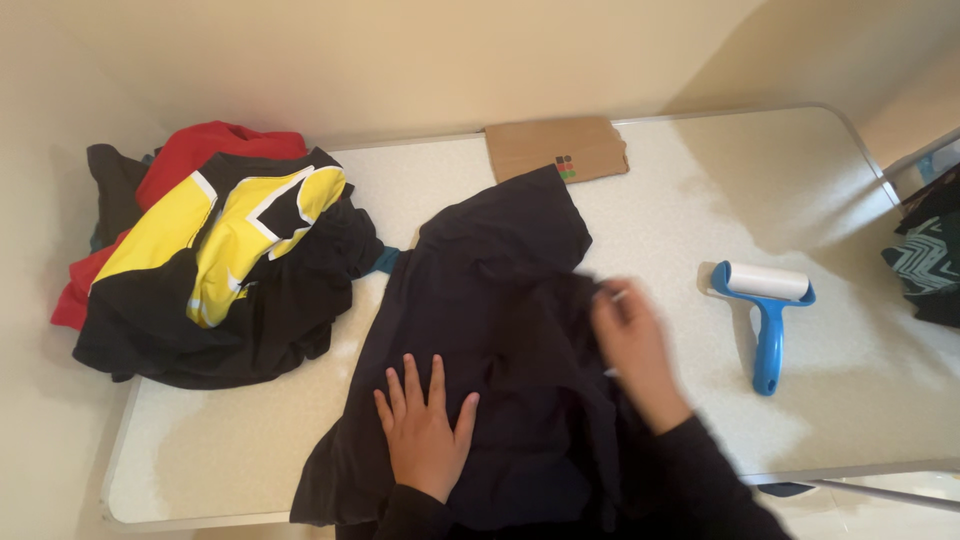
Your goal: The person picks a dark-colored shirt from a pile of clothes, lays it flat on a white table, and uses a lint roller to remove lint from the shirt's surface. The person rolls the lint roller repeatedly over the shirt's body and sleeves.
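Both hands work on a black garment (pixel 500 330) spread across the white worktop (pixel 880 380). The left hand (pixel 425 435) lies flat on the cloth near its lower edge, palm down with fingers spread; judging from that posture, it serves to pin the fabric so it does not slide. The right hand (pixel 630 340) sits further up and to the right on the same garment. It is blurred by motion, with its fingers curled, and something small and pale shows at the fingertips, though whether it is pinched there or merely lies beside them cannot be told.

The garment itself lies in the middle of the worktop, its upper part reaching toward a flat brown paper packet (pixel 557 148) by the far edge and its lower part hanging over the near edge toward the person. It is rumpled rather than smoothed, with folds running under the right hand.

A lint roller (pixel 765 315) with a blue handle and a white roll rests on the worktop to the right, apart from the garment, with its handle pointing toward the person, which looks handy for the right hand. To the left, a heap of clothes (pixel 220 270) in black, yellow and red is piled at the worktop's corner, its black edge meeting the spread garment. Another dark patterned cloth (pixel 925 262) shows at the far right, off the worktop.
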